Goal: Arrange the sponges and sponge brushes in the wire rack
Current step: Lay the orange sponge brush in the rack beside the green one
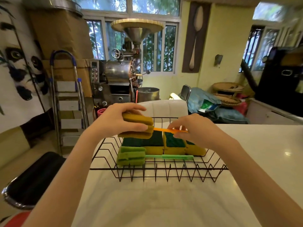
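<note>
A black wire rack [157, 169] stands on the white table [164, 202]. Inside it lie three yellow sponges with dark green scrub tops [174, 144] in a row, and in front of them a green sponge brush [131, 156] with its handle pointing right. Above the rack I hold an orange sponge brush [137, 127] level. My left hand [114, 120] grips its ochre sponge head. My right hand [195, 130] pinches its thin orange handle.
A white chair back [164, 108] stands just behind the rack. A black stool seat [32, 179] sits left of the table. A stepladder [68, 102], cardboard boxes and a metal roasting machine [124, 71] fill the background.
</note>
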